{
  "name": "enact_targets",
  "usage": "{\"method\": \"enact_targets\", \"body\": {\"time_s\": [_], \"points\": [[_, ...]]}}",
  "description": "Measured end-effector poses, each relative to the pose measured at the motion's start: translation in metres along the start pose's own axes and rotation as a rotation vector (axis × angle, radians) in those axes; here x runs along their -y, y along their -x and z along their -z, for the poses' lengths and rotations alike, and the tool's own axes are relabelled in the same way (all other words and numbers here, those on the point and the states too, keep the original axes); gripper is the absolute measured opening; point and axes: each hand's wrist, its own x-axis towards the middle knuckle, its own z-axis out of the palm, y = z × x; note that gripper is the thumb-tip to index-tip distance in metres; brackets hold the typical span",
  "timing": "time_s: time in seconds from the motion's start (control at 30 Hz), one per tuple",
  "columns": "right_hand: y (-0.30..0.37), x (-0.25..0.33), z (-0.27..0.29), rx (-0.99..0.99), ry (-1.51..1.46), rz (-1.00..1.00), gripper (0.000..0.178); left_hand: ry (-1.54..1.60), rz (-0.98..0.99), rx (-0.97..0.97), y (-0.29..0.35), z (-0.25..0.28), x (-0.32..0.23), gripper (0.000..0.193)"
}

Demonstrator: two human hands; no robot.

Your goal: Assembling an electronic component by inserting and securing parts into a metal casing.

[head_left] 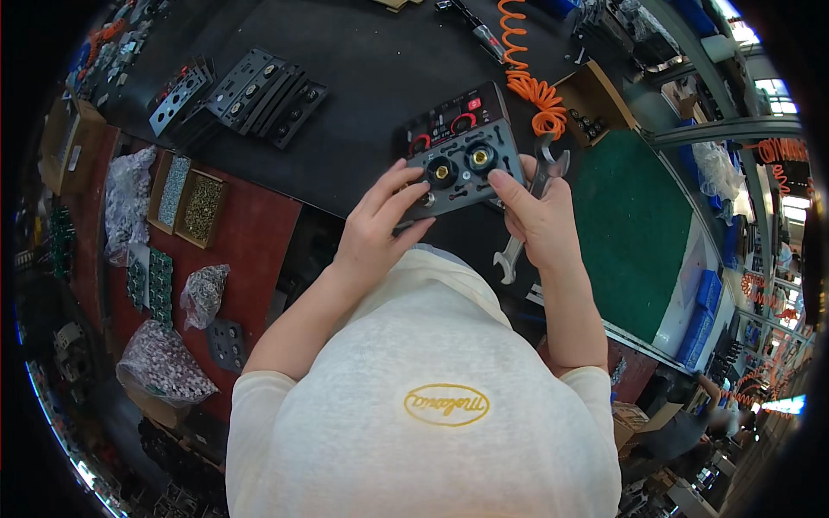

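A dark grey metal panel (466,191) with two round black fittings and brass-coloured centres is held in front of my chest. My left hand (376,220) grips its left edge, fingers lying over the face. My right hand (542,220) has its thumb on the panel's right side and its fingers curled around an open-end wrench (508,259). The wrench's upper jaw shows above the hand and its lower jaw below; the hand hides the middle. Just beyond the held panel lies a black panel (449,119) with red markings; whether they touch, I cannot tell.
Several dark panels (263,91) stand in a row at far left. Small boxes of screws (201,207) and bags of parts (164,363) sit on the red surface at left. An orange coiled hose (540,95) and a cardboard box (604,91) are at far right, above a green mat (635,233).
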Motion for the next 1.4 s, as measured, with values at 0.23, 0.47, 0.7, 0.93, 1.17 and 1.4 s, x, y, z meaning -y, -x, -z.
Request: {"method": "enact_targets", "body": {"time_s": [0.23,0.47,0.7,0.93,1.17,1.4], "points": [[0.017,0.023,-0.017,0.067,1.067,0.316,0.056,1.237,0.899,-0.09,0.017,0.006,-0.007,0.037],[0.01,0.003,-0.013,0.178,1.527,0.825,0.043,1.413,0.923,-0.057,0.025,0.01,-0.012,0.037],[0.01,0.003,-0.016,0.266,1.643,0.992,0.057,1.352,0.865,0.004,0.028,0.014,-0.016,0.036],[0.009,-0.006,-0.02,0.23,1.635,1.059,0.054,1.311,0.905,0.009,0.022,0.016,-0.023,0.035],[0.01,-0.004,-0.022,0.313,1.657,0.963,0.055,1.286,0.95,-0.009,0.018,0.014,-0.03,0.034],[0.012,-0.009,-0.024,0.312,1.599,0.92,0.056,1.333,0.951,-0.049,0.018,0.012,-0.034,0.033]]}}
